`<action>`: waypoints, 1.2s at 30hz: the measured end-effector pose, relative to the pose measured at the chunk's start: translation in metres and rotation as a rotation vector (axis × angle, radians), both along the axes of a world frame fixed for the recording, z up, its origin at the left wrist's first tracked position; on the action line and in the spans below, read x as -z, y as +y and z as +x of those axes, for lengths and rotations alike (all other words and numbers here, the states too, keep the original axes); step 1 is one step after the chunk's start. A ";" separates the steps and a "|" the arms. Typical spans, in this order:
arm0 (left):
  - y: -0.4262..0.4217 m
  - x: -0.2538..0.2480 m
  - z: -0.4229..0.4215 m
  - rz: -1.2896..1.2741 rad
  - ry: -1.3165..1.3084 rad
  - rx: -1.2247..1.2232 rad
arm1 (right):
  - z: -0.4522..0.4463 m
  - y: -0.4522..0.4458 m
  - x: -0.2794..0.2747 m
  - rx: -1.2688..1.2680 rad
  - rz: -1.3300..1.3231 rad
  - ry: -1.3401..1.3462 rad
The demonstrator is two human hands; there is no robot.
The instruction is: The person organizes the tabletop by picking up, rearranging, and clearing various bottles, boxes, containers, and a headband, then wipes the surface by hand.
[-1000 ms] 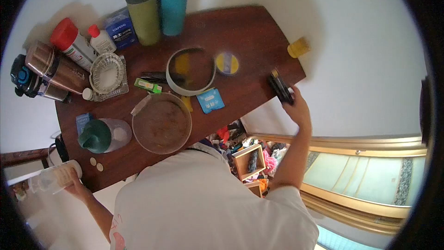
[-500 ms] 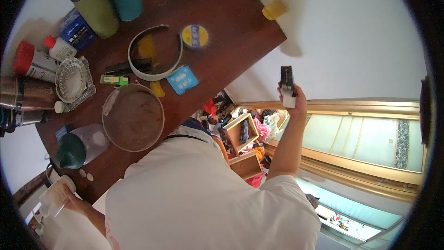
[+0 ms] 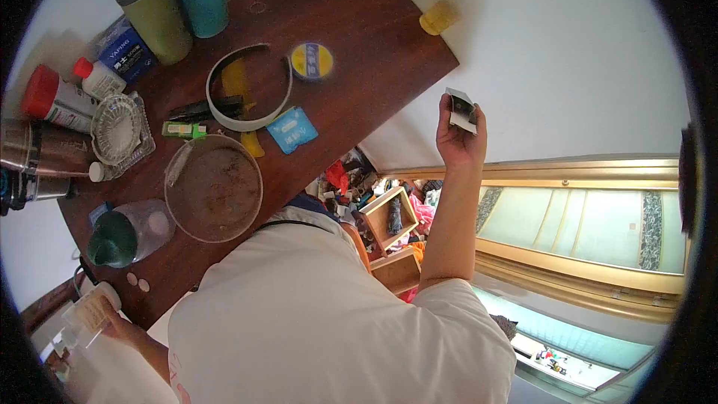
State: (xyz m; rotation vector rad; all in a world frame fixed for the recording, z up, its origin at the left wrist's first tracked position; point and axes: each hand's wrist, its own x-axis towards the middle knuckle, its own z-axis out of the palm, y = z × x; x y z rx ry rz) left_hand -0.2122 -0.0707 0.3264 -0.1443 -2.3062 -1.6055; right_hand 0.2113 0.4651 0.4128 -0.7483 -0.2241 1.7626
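On the right, my right hand (image 3: 462, 142) is raised beside the wall, fingers closed around a small black-and-white box (image 3: 464, 114). The box is tilted, with pale edges and a dark face showing. At the lower left, my left hand (image 3: 120, 325) grips a clear plastic box (image 3: 91, 314) with something tan in or on it. That hand is beyond the edge of the dark wooden table (image 3: 359, 22), and its fingers are partly hidden. Near it on the table lie two small round pale discs (image 3: 137, 282) and a plastic bottle with a green cap (image 3: 116, 238).
On the table are a round tray (image 3: 217, 198), a headband (image 3: 224, 112), a blue packet (image 3: 292, 130), a round yellow tin (image 3: 312, 61), a glass ashtray (image 3: 117, 131) and several bottles. Drawers (image 3: 390, 217) and piled clutter lie below, beside a gold-framed sliding door (image 3: 583, 179).
My right hand has turned over and moved slightly left and up, tilting the small box. My left hand and its clear box have barely moved.
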 end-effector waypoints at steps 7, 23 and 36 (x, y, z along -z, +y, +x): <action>-0.004 0.008 -0.003 0.042 -0.042 -0.034 | -0.023 -0.009 -0.009 -0.145 0.193 0.075; -0.002 0.010 0.003 0.162 -0.035 -0.056 | -0.120 0.047 0.017 -0.097 0.524 -0.648; -0.007 0.008 -0.001 0.206 -0.094 -0.027 | -0.126 0.044 0.022 -0.221 0.451 -0.439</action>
